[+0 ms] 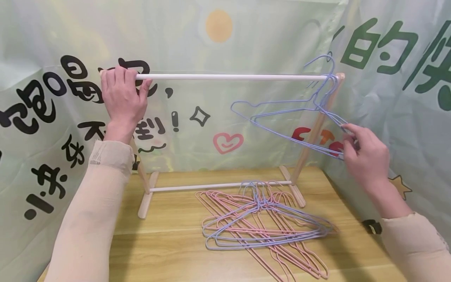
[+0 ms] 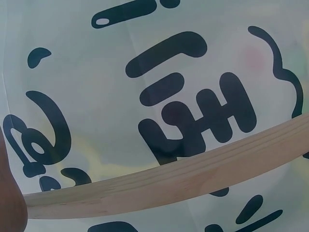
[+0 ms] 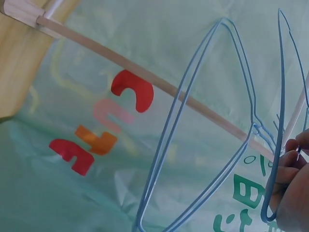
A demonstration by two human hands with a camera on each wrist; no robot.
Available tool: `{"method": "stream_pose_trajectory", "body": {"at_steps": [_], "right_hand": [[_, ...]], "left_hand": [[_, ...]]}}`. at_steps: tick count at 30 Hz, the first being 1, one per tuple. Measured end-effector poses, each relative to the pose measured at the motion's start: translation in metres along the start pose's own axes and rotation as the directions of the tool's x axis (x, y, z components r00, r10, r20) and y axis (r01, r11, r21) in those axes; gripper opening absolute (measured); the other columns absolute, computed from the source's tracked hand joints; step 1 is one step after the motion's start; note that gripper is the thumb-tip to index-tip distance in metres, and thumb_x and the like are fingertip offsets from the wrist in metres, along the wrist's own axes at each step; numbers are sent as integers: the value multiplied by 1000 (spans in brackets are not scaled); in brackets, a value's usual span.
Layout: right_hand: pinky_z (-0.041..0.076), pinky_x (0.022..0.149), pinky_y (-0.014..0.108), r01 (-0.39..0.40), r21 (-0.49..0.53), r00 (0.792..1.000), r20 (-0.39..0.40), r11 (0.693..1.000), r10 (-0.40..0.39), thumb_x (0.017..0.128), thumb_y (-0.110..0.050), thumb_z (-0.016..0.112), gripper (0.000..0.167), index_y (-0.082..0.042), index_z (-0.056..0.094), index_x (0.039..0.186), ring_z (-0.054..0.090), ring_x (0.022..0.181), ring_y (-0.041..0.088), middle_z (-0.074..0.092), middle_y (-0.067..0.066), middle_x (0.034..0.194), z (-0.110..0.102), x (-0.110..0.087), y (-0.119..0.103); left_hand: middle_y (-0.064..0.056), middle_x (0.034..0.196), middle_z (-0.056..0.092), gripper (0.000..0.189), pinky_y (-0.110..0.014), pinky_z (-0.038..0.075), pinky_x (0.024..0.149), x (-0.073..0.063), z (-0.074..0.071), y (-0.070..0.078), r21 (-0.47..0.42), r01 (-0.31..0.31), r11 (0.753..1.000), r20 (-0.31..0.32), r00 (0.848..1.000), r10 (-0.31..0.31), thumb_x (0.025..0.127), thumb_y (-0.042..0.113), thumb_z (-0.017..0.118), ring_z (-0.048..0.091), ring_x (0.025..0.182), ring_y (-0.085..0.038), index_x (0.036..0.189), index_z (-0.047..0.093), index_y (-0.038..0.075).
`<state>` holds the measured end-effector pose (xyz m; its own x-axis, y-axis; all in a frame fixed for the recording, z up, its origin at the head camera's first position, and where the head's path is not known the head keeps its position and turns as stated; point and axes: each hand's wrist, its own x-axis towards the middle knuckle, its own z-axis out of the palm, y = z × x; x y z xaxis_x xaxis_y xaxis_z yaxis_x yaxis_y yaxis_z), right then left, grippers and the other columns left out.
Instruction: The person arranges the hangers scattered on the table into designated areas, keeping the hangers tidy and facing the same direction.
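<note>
At the left end of the white rail (image 1: 218, 77), my left hand (image 1: 123, 92) grips it from above, fingers over the top and thumb below. My right hand (image 1: 368, 156) pinches a blue wire hanger (image 1: 322, 56) by its outer side near the right end of the rail. That hanger's hook shows above the rail. Other blue hangers (image 3: 223, 19) hang close beside the held hanger (image 3: 281, 96) in the right wrist view. The left wrist view shows a wooden post (image 2: 169, 181) of the rack and a sliver of hand.
Blue hangers (image 1: 225, 247) lie over pink hangers (image 1: 322, 270) in a tangled pile on the wooden table (image 1: 165, 243). Beyond the pile are the rack's lower bar (image 1: 193, 187) and wooden feet (image 1: 144, 203). A printed cloth (image 1: 186, 43) surrounds the back and sides.
</note>
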<state>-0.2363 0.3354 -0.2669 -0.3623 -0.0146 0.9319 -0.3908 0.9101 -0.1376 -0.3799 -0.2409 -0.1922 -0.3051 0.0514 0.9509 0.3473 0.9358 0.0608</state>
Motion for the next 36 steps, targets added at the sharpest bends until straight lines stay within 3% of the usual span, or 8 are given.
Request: {"method": "stream_pose_trajectory", "body": {"at_steps": [3, 6, 13, 19, 21, 27, 36], "right_hand": [[33, 62, 26, -6, -30, 1000, 13, 1000, 6, 95, -1, 62, 24, 0, 73, 116, 46, 74, 6, 68, 22, 87, 1, 5, 4], [32, 62, 22, -25, -54, 999, 35, 998, 27, 96, -2, 62, 24, -1, 73, 118, 46, 72, 14, 68, 21, 88, 0, 9, 7], [29, 59, 19, -52, -86, 993, 99, 995, 60, 99, -7, 61, 24, -3, 72, 120, 43, 71, 10, 70, 19, 90, -1, 10, 16], [30, 54, 25, -58, -109, 988, 135, 992, 73, 99, -9, 61, 24, -5, 73, 119, 37, 71, -4, 70, 17, 89, -1, 4, 24], [32, 53, 31, -55, -114, 987, 144, 992, 71, 98, -9, 61, 25, -6, 73, 120, 39, 70, -1, 69, 17, 88, -1, 2, 25], [36, 54, 48, -51, -108, 985, 161, 993, 68, 98, -6, 59, 27, -6, 71, 123, 49, 70, 24, 67, 18, 90, 2, -4, 29], [37, 51, 49, -41, -94, 985, 164, 995, 56, 95, -4, 57, 30, -6, 71, 122, 53, 70, 30, 70, 20, 96, 5, -10, 31]], "left_hand": [[-22, 104, 47, 61, -52, 27, 115, 0, -1, 0, -11, 10, 1000, 5, 1000, -9, 104, 59, 46, 40, 103, -45, 116, 54, 0], [-22, 104, 46, 57, -53, 27, 115, 0, -1, 0, -11, 12, 1000, 15, 1000, -12, 104, 56, 50, 40, 103, -45, 115, 54, 0], [-22, 104, 47, 56, -53, 28, 115, 1, 0, 0, -2, 4, 1000, -2, 1000, -4, 104, 55, 51, 40, 102, -45, 115, 53, 0], [-22, 104, 47, 55, -53, 28, 113, 0, 0, 0, -10, 3, 1000, -2, 1000, -3, 103, 53, 53, 40, 102, -45, 116, 54, 0], [-22, 104, 47, 55, -53, 28, 113, 0, 0, 0, -9, 4, 1000, -4, 1000, -4, 103, 53, 53, 40, 102, -45, 115, 54, 0], [-22, 103, 46, 55, -53, 29, 112, 0, 1, 0, -7, -2, 1000, -10, 1000, 2, 103, 53, 52, 39, 101, -45, 114, 54, -1], [-21, 102, 46, 56, -53, 30, 111, 0, 1, 0, -18, -2, 1000, -23, 1000, 1, 103, 55, 52, 40, 101, -45, 114, 54, -1]]}}
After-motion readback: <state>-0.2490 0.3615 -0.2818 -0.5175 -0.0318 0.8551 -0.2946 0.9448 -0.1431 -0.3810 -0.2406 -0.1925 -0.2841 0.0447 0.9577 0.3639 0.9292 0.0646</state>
